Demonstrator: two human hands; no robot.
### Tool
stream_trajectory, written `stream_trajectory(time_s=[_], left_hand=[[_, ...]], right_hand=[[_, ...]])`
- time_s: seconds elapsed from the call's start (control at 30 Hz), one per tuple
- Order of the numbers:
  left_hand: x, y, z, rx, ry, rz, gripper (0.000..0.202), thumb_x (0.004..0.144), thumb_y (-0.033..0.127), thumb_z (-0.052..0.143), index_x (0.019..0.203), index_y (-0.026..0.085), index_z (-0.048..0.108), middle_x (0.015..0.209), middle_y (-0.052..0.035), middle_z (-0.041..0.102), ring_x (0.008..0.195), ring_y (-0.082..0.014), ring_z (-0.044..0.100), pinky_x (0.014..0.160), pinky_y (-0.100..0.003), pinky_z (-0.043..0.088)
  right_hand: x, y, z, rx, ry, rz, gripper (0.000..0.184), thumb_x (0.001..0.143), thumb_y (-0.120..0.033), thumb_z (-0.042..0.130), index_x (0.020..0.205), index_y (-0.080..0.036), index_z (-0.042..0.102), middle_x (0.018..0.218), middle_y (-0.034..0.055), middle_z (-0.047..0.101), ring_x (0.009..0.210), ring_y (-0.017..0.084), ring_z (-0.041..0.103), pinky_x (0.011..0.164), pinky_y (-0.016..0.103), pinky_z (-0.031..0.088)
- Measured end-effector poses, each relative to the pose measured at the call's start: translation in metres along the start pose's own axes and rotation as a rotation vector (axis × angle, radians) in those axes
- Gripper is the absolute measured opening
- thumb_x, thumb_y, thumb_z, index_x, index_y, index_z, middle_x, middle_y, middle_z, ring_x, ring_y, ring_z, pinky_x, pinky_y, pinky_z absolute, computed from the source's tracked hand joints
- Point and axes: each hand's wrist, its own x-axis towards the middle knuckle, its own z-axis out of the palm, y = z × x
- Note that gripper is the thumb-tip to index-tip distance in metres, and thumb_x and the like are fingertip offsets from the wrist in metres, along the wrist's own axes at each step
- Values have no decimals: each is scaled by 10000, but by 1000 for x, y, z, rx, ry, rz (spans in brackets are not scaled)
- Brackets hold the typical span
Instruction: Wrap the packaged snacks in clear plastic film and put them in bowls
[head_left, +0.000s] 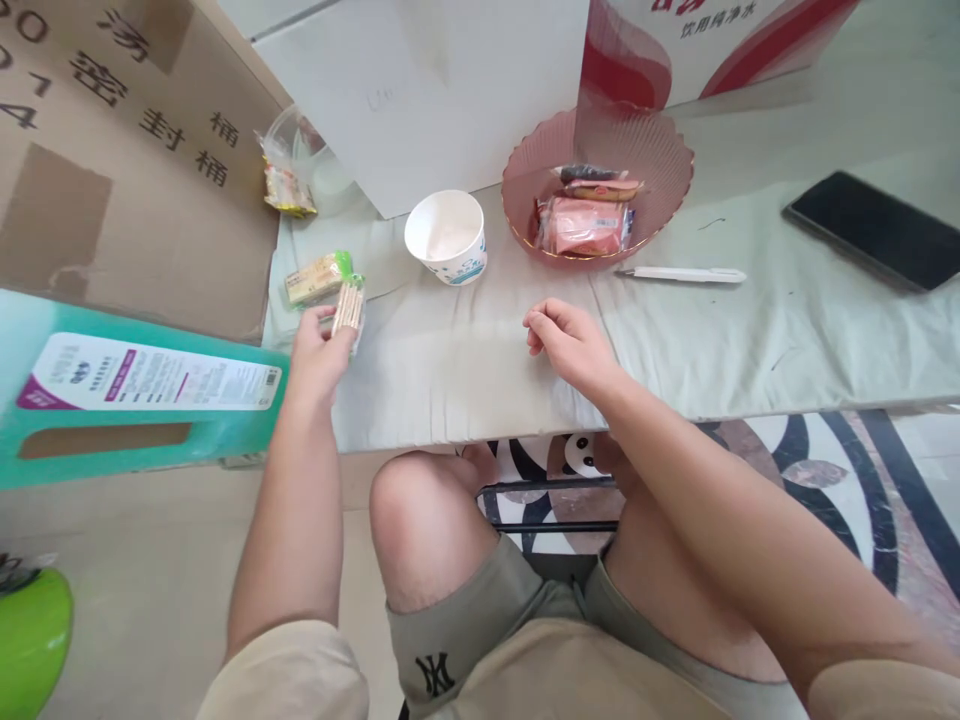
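A toothpick tub (349, 305) is gripped in the left hand (319, 355) by the table's (465, 370) near-left edge. The right hand (566, 345) is rested mid-cloth, fingers curled closed. Further back, a paper cup (447, 237) and pink bowl (660, 160) are parked.

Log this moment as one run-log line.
left hand: holds toothpick pack | right hand: curled, resting on table | nearby: paper cup, pink bowl

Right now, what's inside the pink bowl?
The pink bowl holds a pink snack packet with two smaller wrapped packets behind it. Anything beneath them is covered.
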Motion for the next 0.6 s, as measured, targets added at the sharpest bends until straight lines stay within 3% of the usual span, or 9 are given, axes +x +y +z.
stream_trajectory(time_s=[0.03,0.07,0.17,0.3,0.37,0.47,0.53,0.6], left_hand=[[-11,7,2,-205,-12,-107,390,615,216,654,996,234,572,810,-3,611,806,-202,586,703,-307,437],[-24,13,6,-421,-96,-198,393,609,252,644,997,221,587,879,-16,674,794,-189,606,667,-288,449],[-66,29,34,-818,-455,-406,552,580,392,637,1079,158,661,966,-113,769,825,-245,699,723,-357,562],[-97,35,92,-1062,-775,-422,668,639,584,687,1169,178,685,1125,-147,787,1026,-327,751,853,-418,608],[-99,35,116,-1064,-853,-375,719,629,594,759,1211,180,679,1144,-150,786,1100,-345,742,902,-416,605],[-95,34,135,-1010,-892,-343,664,628,435,846,1226,207,669,1177,-123,785,1003,-292,769,858,-380,615],[-92,34,142,-1004,-868,-335,598,639,353,857,1194,235,669,1204,-83,782,907,-235,778,803,-343,625],[-90,34,145,-1007,-820,-313,567,642,317,861,1169,247,667,1200,-57,783,916,-219,782,804,-324,633]], right_hand=[[0,0,-2,1,4,-3,155,913,-265,534,777,-209,583,677,-30,614,634,121,578,669,288,435],[1,0,-3,3,9,-9,153,912,-267,535,778,-208,582,677,-30,613,632,120,577,666,287,433],[3,0,-7,7,42,-38,149,907,-276,539,778,-209,571,679,-31,604,630,119,574,668,285,434],[3,2,-15,-23,115,-102,168,916,-302,509,777,-216,548,682,-20,585,644,136,571,668,294,440],[3,4,-25,-144,192,-153,184,924,-319,496,774,-221,536,697,-5,585,667,151,567,685,306,446],[7,11,-50,-473,423,-220,85,890,-266,512,880,-216,581,847,50,657,799,200,606,787,355,475],[11,16,-69,-704,580,-211,237,843,-211,528,1060,-199,622,1089,124,694,1009,265,626,921,430,473],[15,22,-86,-883,659,-144,432,825,-175,519,1246,-180,612,1350,181,635,1258,332,556,1064,517,406]])
